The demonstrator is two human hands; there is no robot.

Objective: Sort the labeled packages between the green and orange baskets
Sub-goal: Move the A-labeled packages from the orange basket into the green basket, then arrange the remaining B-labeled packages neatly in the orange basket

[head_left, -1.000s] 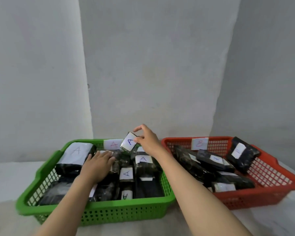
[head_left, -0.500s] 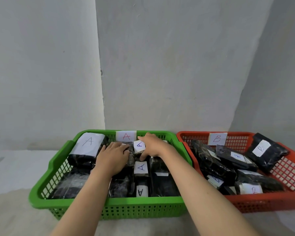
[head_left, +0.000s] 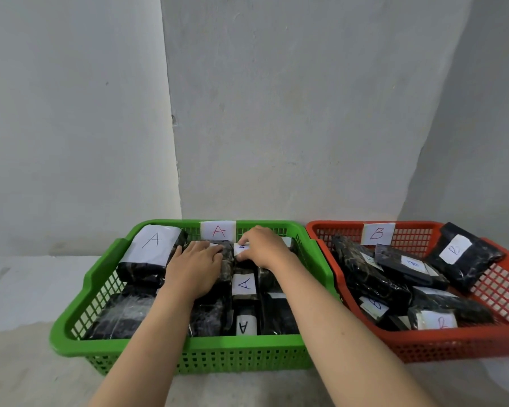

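The green basket (head_left: 171,345) on the left carries an "A" tag (head_left: 218,230) on its back wall and holds several black packages with white "A" labels, such as a large one (head_left: 154,245). My left hand (head_left: 195,267) lies flat on the packages in its middle. My right hand (head_left: 265,248) reaches to the basket's back and pinches a small labeled package (head_left: 241,249) between thumb and fingers, low among the others. The orange basket (head_left: 453,346) on the right has a "B" tag (head_left: 377,233) and holds several "B" packages (head_left: 456,250).
Both baskets stand side by side on a pale surface against a grey wall. Bare surface stretches to the left of the green basket and in front of both. The baskets' rims nearly touch in the middle.
My right hand has lowered the small "A" package from above the green basket's back down among the other packages. My left hand has stayed on the packages; the view has shifted left.
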